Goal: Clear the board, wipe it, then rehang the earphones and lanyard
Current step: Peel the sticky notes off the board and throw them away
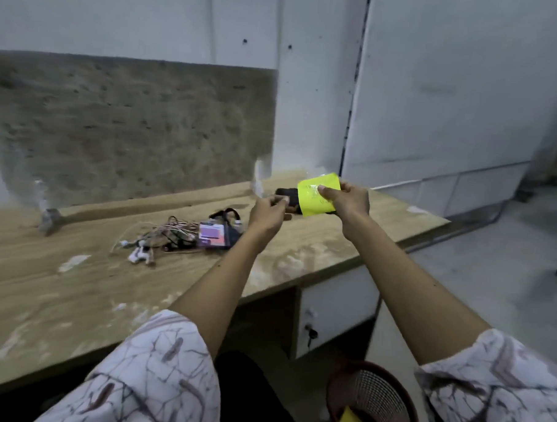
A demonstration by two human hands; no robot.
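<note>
Wood-grain bench (75, 297) below a bare fibrous board (131, 124): right hand (348, 201) pinches a yellow sticky note (316, 193); left hand (267, 210) curled, contents unclear, beside tangled earphones (161, 234).

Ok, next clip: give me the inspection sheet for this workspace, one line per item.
Surface: wooden desk, pale smears and scuffs.
Job's things: board bare, standing at the desk's back; earphones tangled on the desk beside the lanyard and its badge.
Clutter: dark object behind the hands, unclear.
Grippers: right hand pinches a yellow sticky note; left hand curled near it, contents unclear.
Cables: earphone wires only.
Surroundings: red mesh bin on the floor holding yellow paper; drawer unit with key.
</note>
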